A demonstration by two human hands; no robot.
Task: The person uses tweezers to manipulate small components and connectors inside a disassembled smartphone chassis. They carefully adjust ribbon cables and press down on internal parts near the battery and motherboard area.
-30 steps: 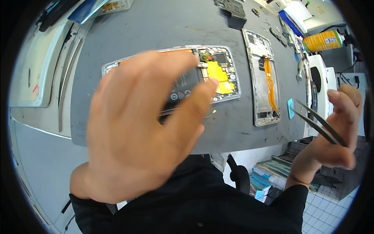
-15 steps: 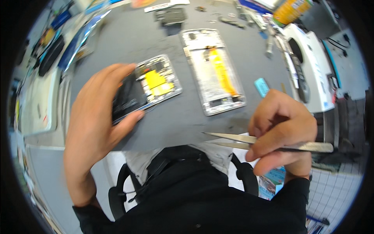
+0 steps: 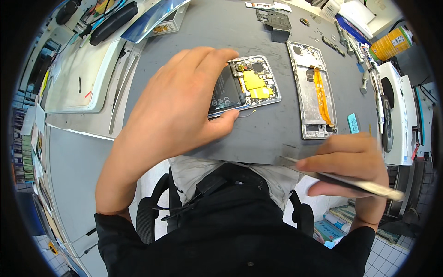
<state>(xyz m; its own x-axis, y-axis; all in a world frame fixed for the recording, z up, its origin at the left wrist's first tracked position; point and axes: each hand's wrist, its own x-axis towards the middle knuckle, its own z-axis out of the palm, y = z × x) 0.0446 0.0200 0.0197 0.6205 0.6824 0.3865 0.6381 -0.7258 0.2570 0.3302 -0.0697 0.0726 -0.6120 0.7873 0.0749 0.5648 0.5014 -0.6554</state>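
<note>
An opened smartphone [image 3: 255, 81] lies tilted on the grey mat, its circuit board with yellow patches and its black battery exposed. My left hand [image 3: 184, 97] wraps across it, fingertips on the far edge and thumb on the near edge, hiding its left end. From the near edge a thin wire pokes out. Over the mat's front edge at the right, my right hand [image 3: 353, 164] grips metal tweezers [image 3: 337, 179], tips toward the left; the hand is slightly blurred. Between the hands and farther back lies a bare silver phone frame [image 3: 316, 92] with an orange flex cable [image 3: 321, 97].
A black plastic phone cover part [image 3: 275, 23] and small loose parts lie at the back. Screwdrivers [image 3: 364, 82] line the right side, beside a white device [image 3: 398, 115] and a yellow can [image 3: 392, 44]. A small blue piece [image 3: 353, 123] lies near my right hand. A white tray [image 3: 83, 78] stands left.
The whole view has shifted, so the bench things appear farther right. My left hand stays on the opened phone. In my right hand the tweezers have turned, their tips now looking closer together.
</note>
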